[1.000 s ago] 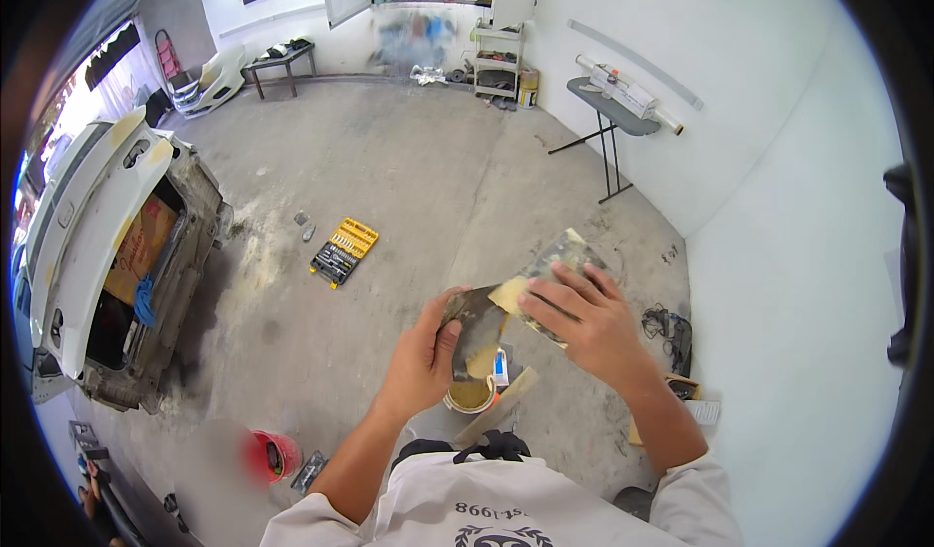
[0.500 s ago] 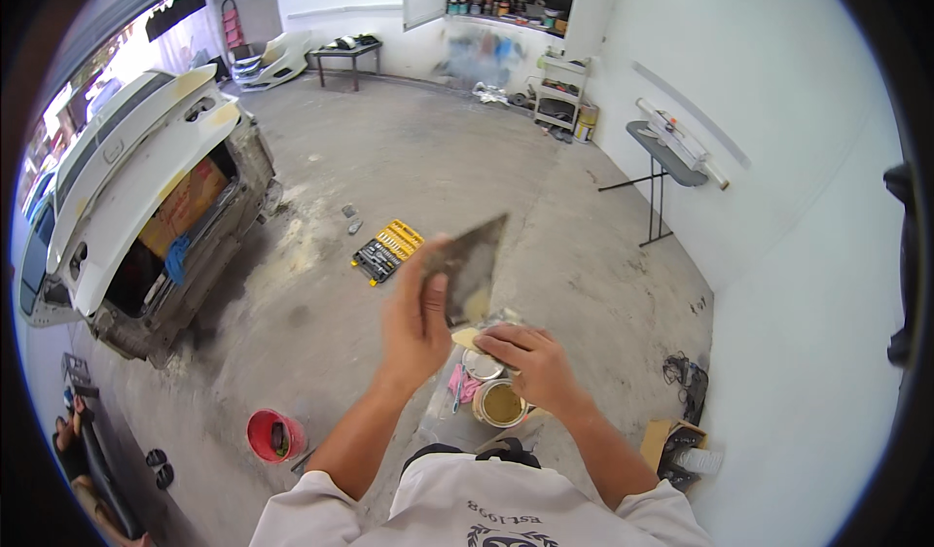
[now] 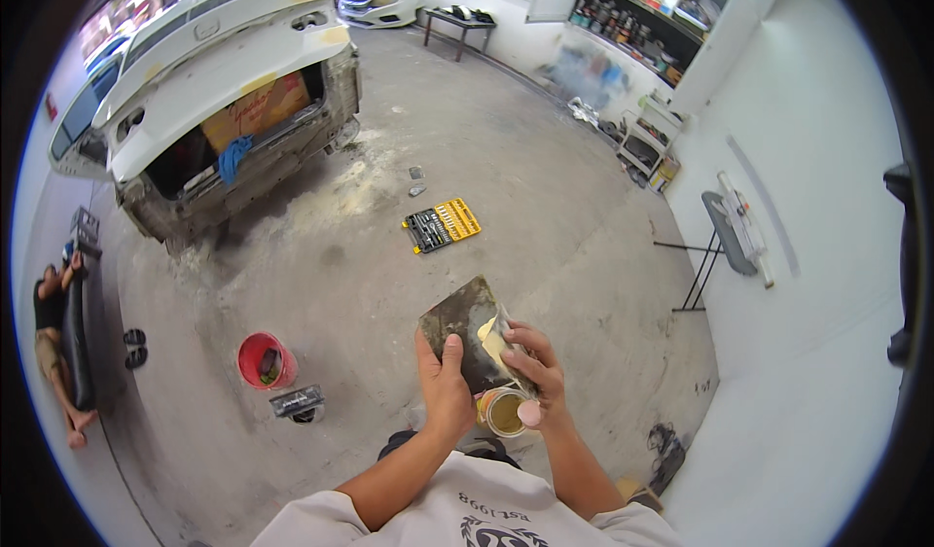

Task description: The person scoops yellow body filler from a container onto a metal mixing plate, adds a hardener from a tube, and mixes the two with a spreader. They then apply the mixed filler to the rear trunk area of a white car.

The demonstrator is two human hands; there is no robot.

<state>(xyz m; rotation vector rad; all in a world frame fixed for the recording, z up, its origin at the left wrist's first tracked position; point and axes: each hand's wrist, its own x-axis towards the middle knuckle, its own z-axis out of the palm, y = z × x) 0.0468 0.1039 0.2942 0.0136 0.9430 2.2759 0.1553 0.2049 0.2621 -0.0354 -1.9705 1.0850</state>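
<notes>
My left hand grips the lower edge of a dark, smeared flat plate, its thumb lying across the face. Closed around a putty spreader is my right hand, fingers on top. Pale yellow filler coats the spreader, which meets the plate's right side. Just below both hands stands an open round can holding yellowish-brown paste, its rim partly covered by my right hand.
A white car body without its rear bumper stands at the upper left. On the floor lie an open socket set, a red bucket and a dark sanding block. Another person is at the far left beside a long black part.
My view has swung left and down. The plate has tilted from upright to flatter, facing me, and the right hand has brought the filler-loaded spreader up from over the can against it.
</notes>
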